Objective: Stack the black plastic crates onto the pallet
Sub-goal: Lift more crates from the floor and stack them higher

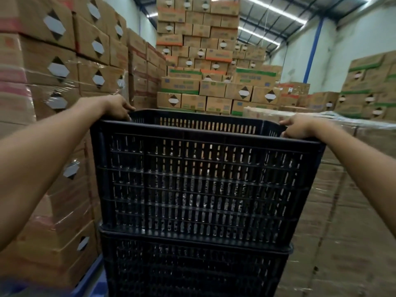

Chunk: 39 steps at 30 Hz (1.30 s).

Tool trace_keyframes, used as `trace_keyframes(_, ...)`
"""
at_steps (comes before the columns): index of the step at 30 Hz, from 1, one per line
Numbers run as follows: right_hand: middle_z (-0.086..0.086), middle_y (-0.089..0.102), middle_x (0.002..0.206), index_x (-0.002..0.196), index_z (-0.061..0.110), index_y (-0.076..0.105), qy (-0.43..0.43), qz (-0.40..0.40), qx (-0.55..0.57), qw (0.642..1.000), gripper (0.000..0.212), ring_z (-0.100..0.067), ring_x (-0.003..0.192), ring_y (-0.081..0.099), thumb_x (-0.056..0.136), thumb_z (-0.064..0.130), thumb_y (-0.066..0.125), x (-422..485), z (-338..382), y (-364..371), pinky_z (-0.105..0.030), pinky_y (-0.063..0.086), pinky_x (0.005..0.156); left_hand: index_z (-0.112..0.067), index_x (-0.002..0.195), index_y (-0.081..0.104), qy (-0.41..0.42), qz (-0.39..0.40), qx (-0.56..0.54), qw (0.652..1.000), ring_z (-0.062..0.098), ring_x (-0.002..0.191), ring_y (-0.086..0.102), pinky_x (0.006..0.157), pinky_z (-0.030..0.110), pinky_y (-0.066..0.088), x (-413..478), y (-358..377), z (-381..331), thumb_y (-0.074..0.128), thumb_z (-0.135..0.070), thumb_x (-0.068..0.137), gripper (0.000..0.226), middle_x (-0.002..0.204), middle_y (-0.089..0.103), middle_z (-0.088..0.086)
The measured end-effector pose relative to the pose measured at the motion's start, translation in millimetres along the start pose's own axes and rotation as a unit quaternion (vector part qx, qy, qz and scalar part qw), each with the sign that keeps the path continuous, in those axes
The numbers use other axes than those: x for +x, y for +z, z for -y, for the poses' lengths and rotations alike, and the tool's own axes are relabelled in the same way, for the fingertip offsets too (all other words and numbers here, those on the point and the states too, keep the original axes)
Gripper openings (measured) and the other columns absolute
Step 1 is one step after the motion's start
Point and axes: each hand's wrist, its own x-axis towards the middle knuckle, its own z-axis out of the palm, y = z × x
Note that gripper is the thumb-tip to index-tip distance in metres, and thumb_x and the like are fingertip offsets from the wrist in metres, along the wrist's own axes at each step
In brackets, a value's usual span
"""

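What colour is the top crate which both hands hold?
Black, with slotted walls; the head view shows the top crate best.

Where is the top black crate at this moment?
In the head view, the top black crate sits centre frame on another black crate, both hands gripping its rim: left hand, right hand.

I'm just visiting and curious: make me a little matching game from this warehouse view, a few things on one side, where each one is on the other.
Things:
1. left hand
2. right hand
3. upper black slotted plastic crate
4. lower black slotted plastic crate

Places:
A. underneath, bearing the other crate
B. gripping the top crate's right rim
C. gripping the top crate's far left corner
D. resting on top of the stack

Pairs: 1-C, 2-B, 3-D, 4-A
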Motion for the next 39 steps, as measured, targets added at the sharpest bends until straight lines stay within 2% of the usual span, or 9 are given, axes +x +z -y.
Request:
trace_keyframes(8,-0.014,0.047,0.147,0.148,0.026,0.043,0.011,0.017,-0.02,1.0,0.057,-0.032,0.134,0.045,0.093,0.022,0.059,-9,4,-2,-0.042,0.036,0.107,-0.024,0.145,0.048,0.018,0.021,0.012,1.0,0.032,0.132,0.049,0.111,0.036,0.036,3,-5,4,0.066,-0.019,0.088,0.059,0.146,0.05,0.013)
trace_keyframes(12,-0.012,0.037,0.156,0.153,0.022,0.034,-0.001,0.022,-0.044,0.999,0.064,-0.03,0.142,0.037,0.095,0.035,0.058,-5,1,-2,-0.042,0.029,0.116,-0.026,0.148,0.042,0.026,0.021,0.055,0.998,0.032,0.138,0.043,0.113,0.039,0.034,4,-2,-3,0.063,-0.033,0.09,0.062,0.151,0.045,0.012)
trace_keyframes(16,-0.006,0.02,0.164,0.155,0.015,0.027,-0.039,0.03,-0.052,0.997,0.069,-0.024,0.151,0.021,0.097,0.043,0.053,-5,-1,-4,-0.04,0.016,0.122,-0.023,0.155,0.025,0.037,0.06,0.069,0.995,0.029,0.151,0.02,0.121,0.041,0.018,-2,-2,-9,0.057,-0.051,0.091,0.077,0.165,0.018,0.008)
trace_keyframes(20,-0.002,0.007,0.167,0.158,0.015,0.017,-0.05,0.083,-0.049,0.994,0.074,-0.02,0.154,0.009,0.098,0.047,0.048,-5,2,-3,-0.039,0.007,0.125,-0.016,0.158,0.012,0.039,0.104,0.087,0.99,0.024,0.154,0.008,0.123,0.039,0.011,0,-1,-7,0.05,-0.044,0.097,0.077,0.167,0.006,0.006)
trace_keyframes(23,0.0,0.006,0.167,0.158,0.017,0.011,-0.063,0.099,-0.027,0.993,0.08,-0.018,0.154,0.007,0.096,0.051,0.048,-5,-1,-2,-0.037,0.006,0.124,-0.017,0.158,0.007,0.051,0.125,0.105,0.985,0.022,0.155,0.0,0.124,0.039,0.005,4,-2,-7,0.046,-0.039,0.1,0.074,0.167,-0.004,0.002)
trace_keyframes(27,-0.002,0.007,0.167,0.159,0.016,0.01,-0.066,0.106,-0.043,0.991,0.081,-0.019,0.154,0.009,0.096,0.05,0.05,2,2,-1,-0.039,0.007,0.125,-0.022,0.157,0.014,0.059,0.137,0.125,0.981,0.025,0.155,-0.002,0.124,0.042,0.002,5,0,-6,0.043,-0.042,0.1,0.067,0.167,-0.006,0.003)
trace_keyframes(31,-0.001,0.01,0.166,0.159,0.018,0.01,-0.065,0.108,-0.033,0.991,0.083,-0.019,0.153,0.011,0.095,0.052,0.052,5,-2,-1,-0.042,0.008,0.125,-0.026,0.154,0.026,0.057,0.145,0.096,0.983,0.027,0.154,-0.002,0.124,0.045,0.003,8,0,-10,0.045,-0.039,0.099,0.059,0.167,-0.006,0.005)
trace_keyframes(35,-0.002,0.01,0.167,0.159,0.019,0.009,-0.068,0.11,-0.044,0.991,0.084,-0.02,0.153,0.011,0.095,0.049,0.054,5,-2,-1,-0.042,0.01,0.125,-0.024,0.152,0.033,0.049,0.146,0.113,0.982,0.026,0.154,0.0,0.124,0.04,0.006,5,0,-10,0.046,-0.037,0.1,0.055,0.167,-0.005,0.006)
trace_keyframes(39,-0.002,0.013,0.166,0.159,0.02,0.009,-0.072,0.099,-0.041,0.992,0.083,-0.02,0.153,0.015,0.095,0.051,0.053,-4,0,-2,-0.04,0.012,0.123,-0.023,0.145,0.046,0.045,0.119,0.094,0.987,0.025,0.152,0.018,0.122,0.037,0.015,-9,-3,-14,0.05,-0.037,0.098,0.049,0.166,0.012,0.007)
